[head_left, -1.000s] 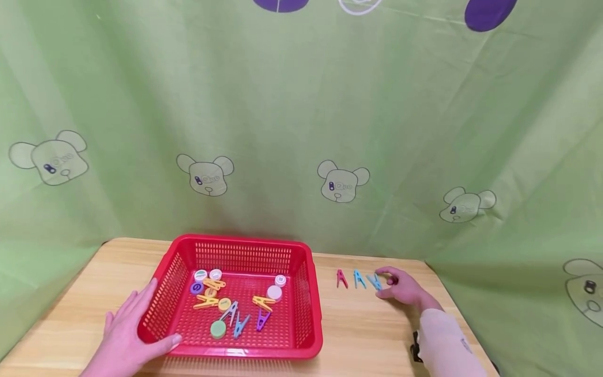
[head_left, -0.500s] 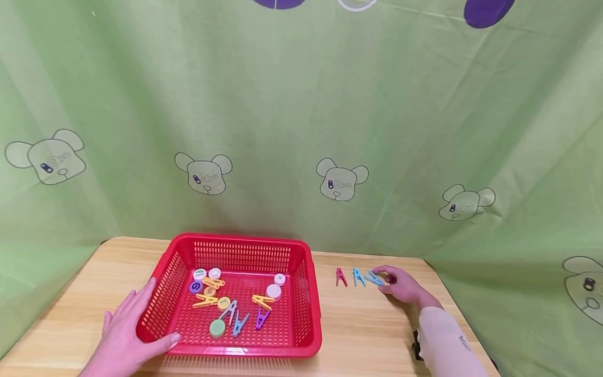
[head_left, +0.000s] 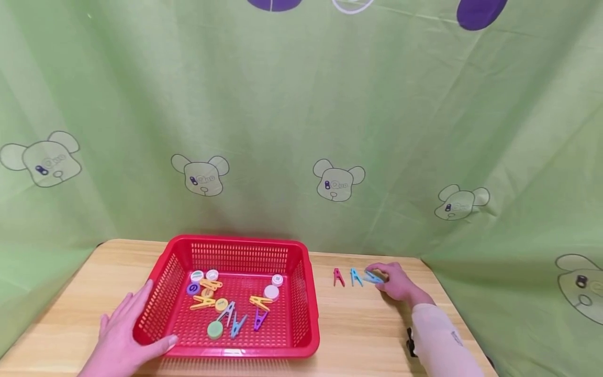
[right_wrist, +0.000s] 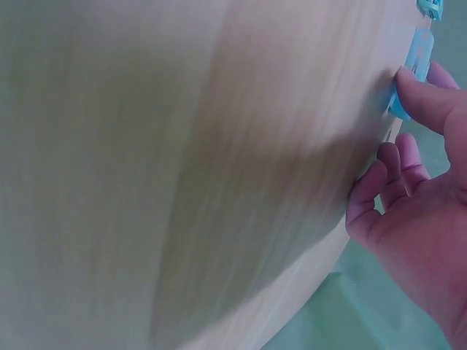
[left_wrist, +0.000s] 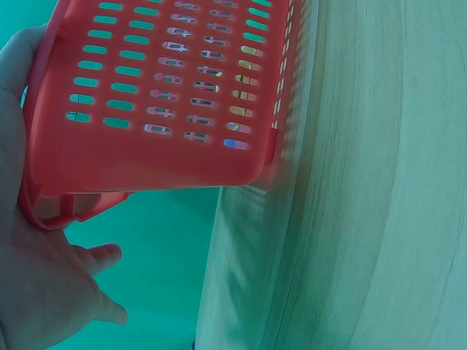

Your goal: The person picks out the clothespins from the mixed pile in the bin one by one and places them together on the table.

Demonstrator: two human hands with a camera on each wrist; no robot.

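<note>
My left hand [head_left: 120,330] rests at the left front corner of the red plastic basket [head_left: 313,314], fingers straight along its left side and thumb over the front rim. In the left wrist view, spread fingers extend past the basket's rim. On the table right of the basket, my right hand [head_left: 398,283] pinches a light blue clothespin [head_left: 373,277] between thumb and index finger. The right wrist view shows the thumb on this clothespin [right_wrist: 419,55], the other fingers loosely curled. A second blue clothespin [head_left: 356,277] and a pink one [head_left: 338,277] lie in a row beside it.
Inside the basket lie several clothespins, among them a purple one [head_left: 260,319] and a yellow one [head_left: 260,302], and several bottle caps, including a green one [head_left: 215,330]. A green curtain [head_left: 273,131] hangs behind the wooden table [head_left: 358,324].
The right hand's blue clothespin has turned from slanting steeply to lying flatter, and the thumb and index finger have drawn closer together around it. The left hand stays at the basket.
</note>
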